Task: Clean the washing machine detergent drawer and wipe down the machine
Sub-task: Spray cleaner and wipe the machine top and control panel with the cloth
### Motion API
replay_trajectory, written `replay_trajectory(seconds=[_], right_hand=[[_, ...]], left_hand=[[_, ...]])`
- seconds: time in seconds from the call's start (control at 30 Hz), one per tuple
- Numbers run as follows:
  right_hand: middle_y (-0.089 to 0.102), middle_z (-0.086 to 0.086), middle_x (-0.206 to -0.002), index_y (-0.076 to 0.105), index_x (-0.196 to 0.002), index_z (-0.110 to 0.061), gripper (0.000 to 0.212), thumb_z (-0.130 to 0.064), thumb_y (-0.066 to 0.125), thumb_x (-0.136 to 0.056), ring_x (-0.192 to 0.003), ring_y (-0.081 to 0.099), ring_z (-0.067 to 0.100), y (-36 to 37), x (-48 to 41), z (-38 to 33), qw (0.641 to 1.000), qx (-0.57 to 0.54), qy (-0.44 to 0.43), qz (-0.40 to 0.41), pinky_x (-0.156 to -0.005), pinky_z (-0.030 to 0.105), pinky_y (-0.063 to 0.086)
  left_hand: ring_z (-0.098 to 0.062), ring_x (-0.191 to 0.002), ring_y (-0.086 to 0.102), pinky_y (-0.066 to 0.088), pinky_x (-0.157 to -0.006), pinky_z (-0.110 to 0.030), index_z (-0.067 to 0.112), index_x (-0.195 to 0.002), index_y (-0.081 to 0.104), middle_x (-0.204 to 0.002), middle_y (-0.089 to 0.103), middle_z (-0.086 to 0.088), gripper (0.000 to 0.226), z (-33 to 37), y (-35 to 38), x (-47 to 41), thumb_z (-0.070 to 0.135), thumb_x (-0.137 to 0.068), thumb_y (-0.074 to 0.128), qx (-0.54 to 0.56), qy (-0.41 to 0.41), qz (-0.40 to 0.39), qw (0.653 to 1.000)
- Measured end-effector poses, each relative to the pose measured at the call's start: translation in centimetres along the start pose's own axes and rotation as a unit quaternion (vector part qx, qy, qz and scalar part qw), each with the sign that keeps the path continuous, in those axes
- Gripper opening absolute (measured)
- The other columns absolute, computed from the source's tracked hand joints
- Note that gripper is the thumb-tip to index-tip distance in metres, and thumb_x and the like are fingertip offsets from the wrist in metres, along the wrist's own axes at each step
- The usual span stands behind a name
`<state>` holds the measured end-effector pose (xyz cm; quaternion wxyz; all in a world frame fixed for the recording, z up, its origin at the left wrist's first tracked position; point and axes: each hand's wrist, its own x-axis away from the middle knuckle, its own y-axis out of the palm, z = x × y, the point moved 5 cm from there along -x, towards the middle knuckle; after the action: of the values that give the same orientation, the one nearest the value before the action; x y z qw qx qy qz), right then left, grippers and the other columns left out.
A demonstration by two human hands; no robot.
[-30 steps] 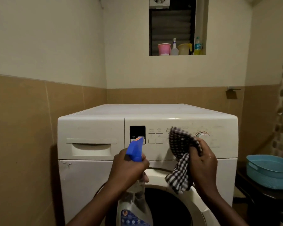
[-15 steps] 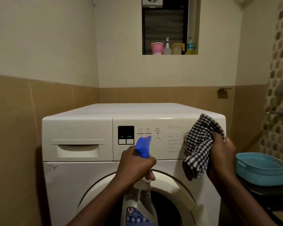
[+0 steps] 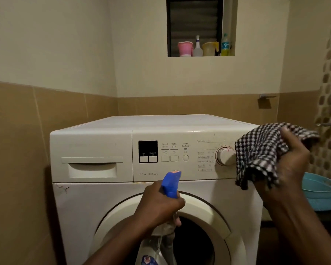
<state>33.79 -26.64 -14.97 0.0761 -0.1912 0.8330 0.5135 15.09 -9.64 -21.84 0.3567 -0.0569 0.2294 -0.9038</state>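
Observation:
A white front-loading washing machine (image 3: 96, 203) fills the middle of the view. Its detergent drawer (image 3: 92, 167) at the upper left is closed. The round door (image 3: 204, 209) sits below the control panel. My left hand (image 3: 159, 205) grips a spray bottle (image 3: 171, 185) with a blue trigger head, nozzle pointing at the panel. My right hand (image 3: 289, 165) holds a black-and-white checked cloth (image 3: 260, 153) against the machine's upper right corner, just right of the program dial (image 3: 225, 156).
A blue plastic basket (image 3: 321, 192) sits on a dark surface to the right of the machine. A wall niche above holds a pink cup (image 3: 184, 48), a spray bottle, a yellow jug and a bottle. Tiled walls close in on both sides.
My right hand has swept the cloth rightward across the control panel, from the buttons past the dial to the right corner. The left hand with the spray bottle has lowered slightly.

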Motion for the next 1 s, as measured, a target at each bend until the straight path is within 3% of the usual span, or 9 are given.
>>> replay_trajectory(seconds=[0.07, 0.17, 0.27, 0.37, 0.47, 0.57, 0.8, 0.9, 1.0], right_hand=[[0.063, -0.001, -0.116, 0.054, -0.129, -0.016, 0.047, -0.028, 0.064, -0.084, -0.101, 0.064, 0.017, 0.9, 0.2, 0.2, 0.996, 0.062, -0.059, -0.002, -0.072, 0.030, 0.055], [0.059, -0.011, -0.122, 0.049, -0.129, -0.031, 0.042, -0.028, 0.061, -0.089, -0.108, 0.059, 0.012, 2.4, 1.6, 1.5, 0.948, 0.252, -0.191, -0.028, -0.086, 0.031, 0.053], [0.067, 0.000, -0.101, 0.062, -0.111, -0.021, 0.026, -0.033, 0.052, -0.090, -0.090, 0.062, 0.019, 4.0, 2.7, 4.6, 0.840, 0.412, -0.318, -0.156, -0.073, 0.040, 0.052], [0.057, 0.012, -0.090, 0.060, -0.087, -0.004, 0.029, -0.029, 0.045, -0.084, -0.085, 0.053, 0.025, 4.9, 2.4, 8.7, 0.723, 0.549, -0.347, -0.235, -0.068, 0.031, 0.038], [0.056, 0.010, -0.095, 0.060, -0.086, -0.006, 0.026, -0.029, 0.047, -0.083, -0.096, 0.049, 0.026, 6.0, 2.3, 11.5, 0.646, 0.623, -0.373, -0.236, -0.091, 0.037, 0.040], [0.061, 0.007, -0.100, 0.064, -0.091, -0.011, 0.023, -0.027, 0.050, -0.083, -0.105, 0.050, 0.025, 5.9, 2.7, 13.2, 0.581, 0.654, -0.409, -0.259, -0.117, 0.036, 0.019], [0.066, 0.006, -0.104, 0.065, -0.100, -0.015, 0.028, -0.030, 0.053, -0.080, -0.109, 0.051, 0.024, 1.5, 4.7, 14.7, 0.521, 0.670, -0.409, -0.334, -0.119, 0.039, 0.016], [0.068, 0.006, -0.102, 0.067, -0.097, -0.014, 0.032, -0.034, 0.050, -0.080, -0.106, 0.055, 0.026, 2.4, 3.1, 13.6, 0.467, 0.680, -0.439, -0.356, -0.117, 0.039, 0.018], [0.067, 0.006, -0.102, 0.065, -0.100, -0.014, 0.029, -0.033, 0.049, -0.083, -0.105, 0.050, 0.023, 5.3, 2.2, 12.6, 0.494, 0.678, -0.445, -0.315, -0.116, 0.040, 0.021]], left_hand=[[-0.031, -0.080, 0.074, 0.058, -0.089, -0.045, 0.010, -0.093, 0.061, -0.086, 0.068, -0.015, 0.019, -0.4, 0.3, 0.0, 0.016, -0.080, 0.073, -0.019, -0.011, 0.003, 1.000], [-0.022, -0.064, 0.073, 0.058, -0.081, -0.036, 0.009, -0.102, 0.059, -0.082, 0.069, -0.010, 0.026, -1.0, 0.4, 0.3, 0.017, -0.082, 0.074, 0.015, -0.015, -0.004, 1.000], [-0.025, -0.058, 0.073, 0.057, -0.069, -0.034, 0.006, -0.102, 0.059, -0.081, 0.069, -0.011, 0.028, -1.4, -0.4, 0.4, 0.012, -0.080, 0.075, 0.060, -0.014, 0.027, 0.998], [-0.025, -0.057, 0.072, 0.060, -0.065, -0.034, 0.009, -0.099, 0.059, -0.082, 0.072, -0.014, 0.025, -1.7, -1.1, 0.4, 0.010, -0.081, 0.075, 0.070, -0.008, 0.046, 0.996], [-0.025, -0.058, 0.073, 0.057, -0.061, -0.032, 0.008, -0.099, 0.062, -0.081, 0.072, -0.016, 0.021, -2.2, -1.9, 0.2, 0.008, -0.082, 0.075, 0.087, -0.004, 0.047, 0.995], [-0.027, -0.058, 0.072, 0.054, -0.057, -0.029, 0.005, -0.097, 0.062, -0.076, 0.070, -0.015, 0.018, -2.9, -2.6, -0.1, 0.005, -0.083, 0.074, 0.106, -0.010, 0.065, 0.992], [-0.015, -0.047, 0.067, 0.056, -0.051, -0.023, 0.011, -0.090, 0.060, -0.071, 0.066, -0.012, 0.018, -3.7, -2.5, 0.2, 0.001, -0.082, 0.073, 0.096, -0.031, 0.090, 0.991], [-0.025, -0.052, 0.070, 0.063, -0.067, -0.039, 0.003, -0.095, 0.063, -0.074, 0.069, -0.016, 0.017, -4.1, -3.1, 0.4, 0.000, -0.081, 0.072, 0.112, -0.026, 0.095, 0.989], [-0.030, -0.055, 0.069, 0.060, -0.063, -0.038, 0.003, -0.097, 0.062, -0.072, 0.069, -0.014, 0.019, -4.5, -3.7, 0.8, -0.001, -0.081, 0.073, 0.124, -0.025, 0.093, 0.988]])
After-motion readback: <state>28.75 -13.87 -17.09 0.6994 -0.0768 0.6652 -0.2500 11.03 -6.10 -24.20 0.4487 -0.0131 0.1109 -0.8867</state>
